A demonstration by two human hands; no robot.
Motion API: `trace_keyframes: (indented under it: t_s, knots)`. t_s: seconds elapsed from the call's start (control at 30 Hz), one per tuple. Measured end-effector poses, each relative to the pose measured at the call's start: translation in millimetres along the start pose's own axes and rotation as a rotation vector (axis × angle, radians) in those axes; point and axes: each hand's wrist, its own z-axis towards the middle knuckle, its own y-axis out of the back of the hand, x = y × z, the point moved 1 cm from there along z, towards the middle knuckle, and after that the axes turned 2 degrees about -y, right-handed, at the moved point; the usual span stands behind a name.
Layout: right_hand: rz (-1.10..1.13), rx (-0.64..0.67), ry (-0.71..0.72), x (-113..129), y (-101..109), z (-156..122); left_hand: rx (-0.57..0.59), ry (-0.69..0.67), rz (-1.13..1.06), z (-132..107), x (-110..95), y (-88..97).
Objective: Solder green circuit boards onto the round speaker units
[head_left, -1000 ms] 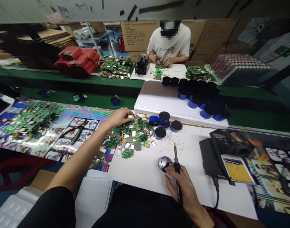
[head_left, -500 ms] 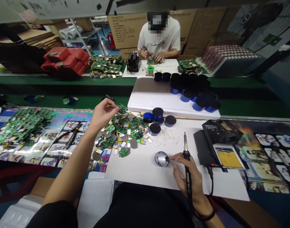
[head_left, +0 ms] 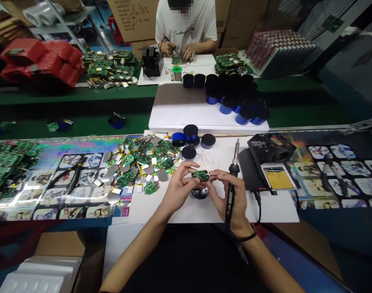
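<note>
My left hand (head_left: 179, 188) pinches a small green circuit board (head_left: 200, 176) between thumb and fingers. Across from it, my right hand (head_left: 236, 197) has its thumb and index fingertips at the board's right edge. That same hand also grips a soldering iron (head_left: 230, 199), its tip pointing up and away from the board. Just below the board, a round silver-and-black housing (head_left: 199, 193) sits on the white work surface (head_left: 179, 211), partly covered by my fingers. To the left lies a pile of circuit boards with small battery packs (head_left: 143, 160).
Several blue-and-black round housings (head_left: 190, 134) stand beyond my hands, with more on a white foam slab (head_left: 173, 110). On the right is a black soldering station (head_left: 269, 148) with a yellow sponge (head_left: 277, 178). Pliers (head_left: 74, 177) lie left. Opposite works another person (head_left: 186, 32).
My left hand has come from the pile to the middle with a circuit board. My right hand has lifted to meet it, keeping the soldering iron. The camera view has shifted.
</note>
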Motion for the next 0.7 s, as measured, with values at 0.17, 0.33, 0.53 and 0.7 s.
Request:
trace_keyframes:
  t_s: [0.17, 0.33, 0.53, 0.7]
  knots:
    - [0.002, 0.005, -0.048, -2, 9, -6, 0.040, 0.000, 0.137, -12, 7, -5.1]
    - [-0.088, 0.172, 0.075, 2, 8, -8, -0.002, 0.036, 0.033, -14, 4, -6.1]
    - [-0.139, 0.170, 0.124, 0, 7, -7, 0.040, 0.048, 0.016, -16, 6, -3.4]
    - [-0.126, 0.111, 0.008, -4, 24, -2, 0.107, -0.157, 0.498, -23, -1, 24.8]
